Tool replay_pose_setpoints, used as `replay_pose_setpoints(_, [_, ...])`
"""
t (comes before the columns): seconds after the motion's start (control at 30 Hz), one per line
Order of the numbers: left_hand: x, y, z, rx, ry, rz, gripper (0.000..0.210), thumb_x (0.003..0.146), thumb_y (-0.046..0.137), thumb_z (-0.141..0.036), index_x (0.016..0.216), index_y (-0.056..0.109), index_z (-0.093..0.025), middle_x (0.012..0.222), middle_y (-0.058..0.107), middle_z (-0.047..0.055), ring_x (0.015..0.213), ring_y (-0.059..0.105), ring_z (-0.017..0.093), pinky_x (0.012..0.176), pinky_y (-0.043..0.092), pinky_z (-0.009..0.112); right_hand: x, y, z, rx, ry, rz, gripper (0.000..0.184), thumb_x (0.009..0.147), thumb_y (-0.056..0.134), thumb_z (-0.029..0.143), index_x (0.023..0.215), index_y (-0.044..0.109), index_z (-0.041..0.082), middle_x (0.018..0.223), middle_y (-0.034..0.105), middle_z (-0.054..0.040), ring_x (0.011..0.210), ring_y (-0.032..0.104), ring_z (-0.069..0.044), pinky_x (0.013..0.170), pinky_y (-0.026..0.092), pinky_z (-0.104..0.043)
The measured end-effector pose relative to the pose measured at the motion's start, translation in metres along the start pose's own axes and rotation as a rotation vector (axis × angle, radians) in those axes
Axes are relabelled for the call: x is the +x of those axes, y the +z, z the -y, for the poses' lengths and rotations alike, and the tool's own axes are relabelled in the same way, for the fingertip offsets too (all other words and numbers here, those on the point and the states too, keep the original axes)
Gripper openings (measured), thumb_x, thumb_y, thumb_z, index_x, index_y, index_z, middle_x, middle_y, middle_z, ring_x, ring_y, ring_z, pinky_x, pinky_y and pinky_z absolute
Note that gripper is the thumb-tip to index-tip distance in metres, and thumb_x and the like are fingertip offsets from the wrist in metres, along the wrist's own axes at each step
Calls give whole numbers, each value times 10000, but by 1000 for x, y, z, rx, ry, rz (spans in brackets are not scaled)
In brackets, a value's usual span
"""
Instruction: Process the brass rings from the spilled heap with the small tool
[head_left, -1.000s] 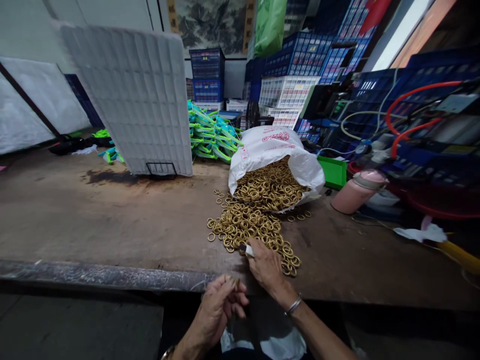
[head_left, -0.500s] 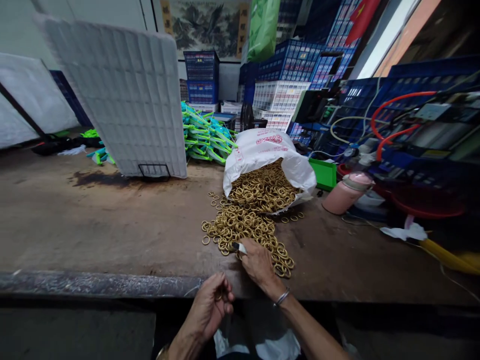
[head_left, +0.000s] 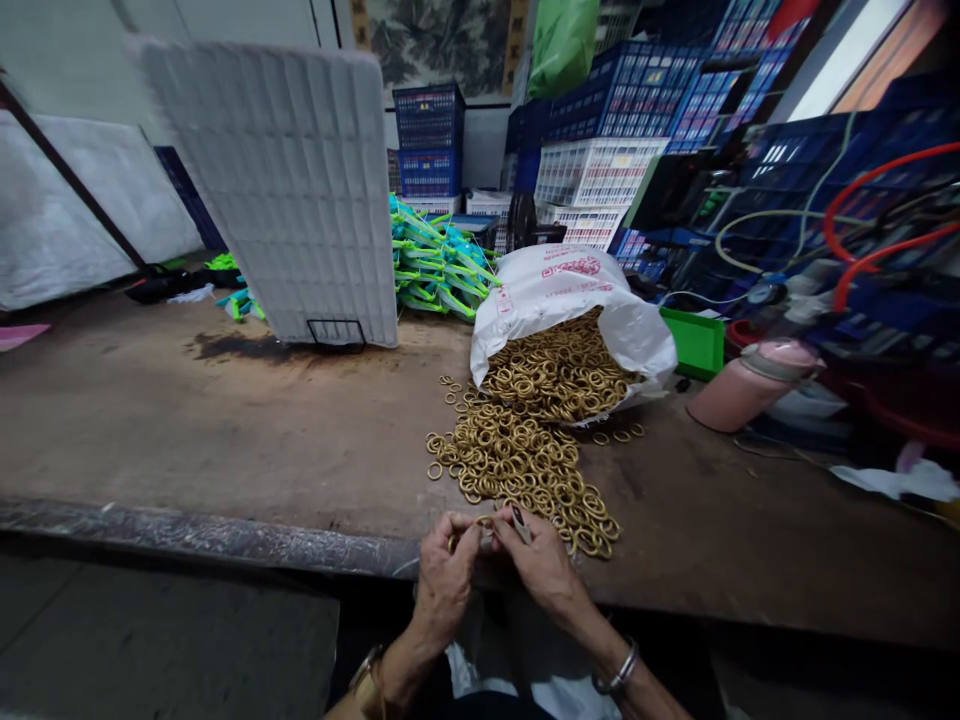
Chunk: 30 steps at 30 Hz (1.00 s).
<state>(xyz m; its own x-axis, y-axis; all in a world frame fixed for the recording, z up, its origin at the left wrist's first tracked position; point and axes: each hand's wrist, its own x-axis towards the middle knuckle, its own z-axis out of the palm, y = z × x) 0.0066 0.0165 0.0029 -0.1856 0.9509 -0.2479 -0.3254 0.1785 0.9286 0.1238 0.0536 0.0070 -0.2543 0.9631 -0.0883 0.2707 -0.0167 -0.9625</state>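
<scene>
My left hand [head_left: 444, 575] and my right hand [head_left: 547, 568] meet at the table's front edge, fingertips pinched close together. A brass-coloured ring [head_left: 484, 520] shows between them, gripped by my left fingers; another bit of ring shows inside that hand. A small tool [head_left: 521, 526], dark at the tip and pale along its body, sticks up from my right hand; its kind is unclear. Right behind the hands spreads a heap of loose rings [head_left: 517, 455]. It spills from a white woven sack [head_left: 551, 285] lying on its side, its mouth facing me.
On the wooden table [head_left: 300, 430] stands a pale ribbed panel [head_left: 277, 190] in a wire holder. Bright green and blue pieces [head_left: 442, 265] are piled behind it. To the right are a green tray [head_left: 694, 342] and a pink bottle [head_left: 754, 385]. Stacked crates [head_left: 600, 170] rise behind.
My right hand has drawn back from the ring heap to meet my left hand, which has lifted to the table edge. A ring now shows between the fingertips. The view has shifted slightly left.
</scene>
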Motion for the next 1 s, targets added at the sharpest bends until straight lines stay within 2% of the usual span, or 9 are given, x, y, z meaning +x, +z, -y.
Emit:
replay_pose_setpoints(0.1, [-1,-2,0,143,164,-10,183,706,596,-324,650,535,-161,597,585,-17,564,525,108,557,401,199,2,-1,-1,-51,-2,-8,342,760,431,481,600,468,182,524,463,34,526,429,-104,528,353,-217])
replay_pose_setpoints(0.17, [-3,-2,1,203,208,11,179,721,581,-319,647,540,-161,605,583,-15,582,528,112,576,401,200,4,-1,-4,-68,5,7,338,763,420,484,611,454,184,533,450,38,525,418,-103,521,345,-217])
replay_pose_setpoints(0.3, [-4,-2,1,154,66,84,227,720,576,-372,668,519,-158,556,531,-36,478,456,71,484,358,176,4,1,-7,-108,18,2,320,760,413,457,587,421,188,533,420,42,519,391,-99,504,321,-214])
replay_pose_setpoints(0.4, [-5,-4,2,64,-133,178,320,720,541,-470,650,482,-163,440,403,-81,336,288,30,353,220,158,2,2,-3,-161,-20,-14,295,761,420,419,576,408,189,528,393,49,518,370,-94,500,300,-209])
replay_pose_setpoints(0.47, [-5,-5,3,5,-195,226,368,728,503,-518,625,457,-168,412,354,-91,313,241,25,329,172,155,1,2,0,-194,-59,-10,296,767,419,407,568,399,189,533,381,50,519,359,-91,501,291,-207])
replay_pose_setpoints(0.6, [-6,-6,4,-78,-195,240,345,737,509,-502,668,451,-169,474,389,-84,329,239,15,329,174,144,1,1,0,-170,-88,6,290,806,358,390,607,418,189,562,422,37,532,388,-97,508,309,-204])
replay_pose_setpoints(0.7, [-6,-7,3,-99,-183,228,317,744,515,-479,698,443,-173,515,406,-80,345,248,11,333,177,137,0,-1,-3,-294,-110,-14,232,805,344,313,652,462,185,581,475,20,542,426,-109,522,315,-207])
replay_pose_setpoints(0.8, [-7,-5,-1,-85,-186,203,335,718,535,-497,705,420,-183,522,403,-84,348,248,11,330,171,135,-5,-1,-6,-515,-155,43,150,736,374,166,717,521,189,606,539,7,563,476,-118,535,297,-205])
replay_pose_setpoints(1.0, [-8,-3,-8,-81,-157,199,367,672,574,-505,694,392,-186,529,393,-86,370,237,12,353,162,146,-11,4,-8,-698,-200,77,270,620,362,50,769,531,201,630,578,6,584,518,-122,530,260,-205])
